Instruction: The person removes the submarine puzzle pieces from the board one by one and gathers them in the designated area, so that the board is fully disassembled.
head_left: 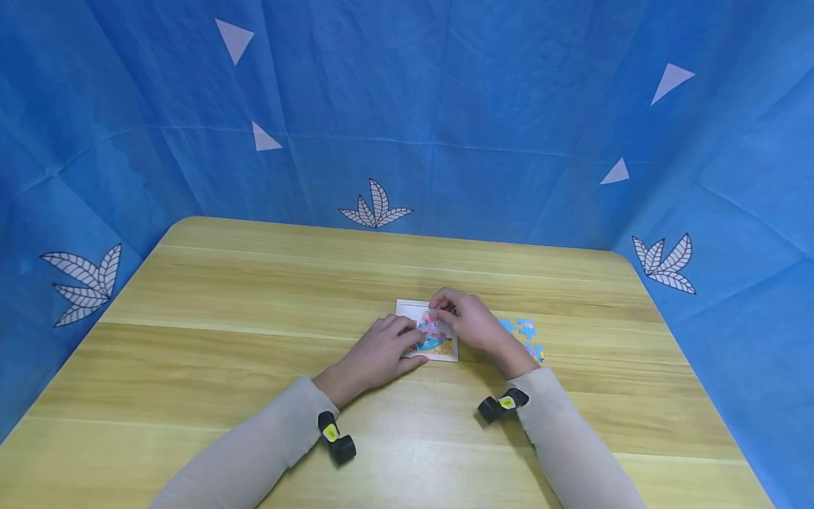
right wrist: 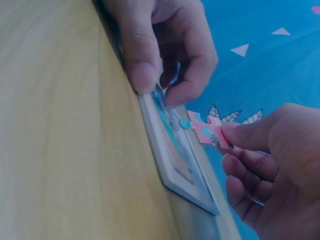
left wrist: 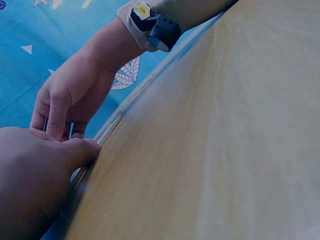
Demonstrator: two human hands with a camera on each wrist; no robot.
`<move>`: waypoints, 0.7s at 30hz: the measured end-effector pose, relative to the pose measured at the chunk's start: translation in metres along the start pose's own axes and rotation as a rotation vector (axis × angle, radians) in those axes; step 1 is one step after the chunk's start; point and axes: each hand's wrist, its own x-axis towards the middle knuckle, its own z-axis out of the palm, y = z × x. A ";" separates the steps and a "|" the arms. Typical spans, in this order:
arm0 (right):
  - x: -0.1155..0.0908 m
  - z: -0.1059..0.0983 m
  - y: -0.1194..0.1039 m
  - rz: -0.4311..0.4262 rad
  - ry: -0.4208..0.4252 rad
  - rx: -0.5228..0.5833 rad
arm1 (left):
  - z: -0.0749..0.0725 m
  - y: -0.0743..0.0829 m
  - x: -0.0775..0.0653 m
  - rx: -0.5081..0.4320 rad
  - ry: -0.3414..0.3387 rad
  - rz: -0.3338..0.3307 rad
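Note:
A small white-framed jigsaw puzzle board (head_left: 449, 355) with a colourful picture lies flat on the table. My left hand (head_left: 384, 353) holds it at its near left side, thumb at the front edge and bent fingers over the picture. In the right wrist view the left thumb (right wrist: 143, 75) sits right at the rim of the frame. My right hand (head_left: 473, 322) is over the board's far right part. Between its thumb and fingers it pinches a pink jigsaw piece (right wrist: 204, 131) with turquoise patches, held tilted above the board.
Several loose blue jigsaw pieces (head_left: 526, 328) lie on the wooden table (head_left: 254, 318) right of the board, partly behind the right forearm. A blue cloth (head_left: 509, 85) with white triangles and leaf shapes hangs behind the table and along its sides.

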 end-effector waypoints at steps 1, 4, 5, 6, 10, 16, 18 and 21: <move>0.000 -0.001 0.000 0.001 0.007 -0.005 | 0.000 0.000 0.000 -0.001 -0.004 -0.004; -0.001 -0.004 -0.001 -0.002 0.026 -0.016 | -0.001 0.001 0.000 0.001 -0.012 -0.009; -0.002 -0.005 -0.001 -0.006 0.027 -0.017 | -0.001 0.001 0.000 -0.001 -0.016 -0.009; -0.003 -0.005 -0.001 -0.007 0.028 -0.015 | -0.001 0.001 0.000 -0.002 -0.020 -0.010; -0.009 -0.008 0.001 -0.004 0.022 -0.008 | -0.001 0.002 -0.001 -0.016 -0.028 -0.014; -0.019 -0.015 0.004 0.020 0.020 -0.003 | -0.001 0.001 -0.001 -0.009 -0.030 -0.017; -0.022 -0.018 0.006 0.028 0.022 0.004 | -0.001 0.000 -0.001 -0.005 -0.028 -0.018; -0.027 -0.023 0.008 0.046 0.026 0.012 | -0.001 0.000 -0.001 0.000 -0.026 -0.018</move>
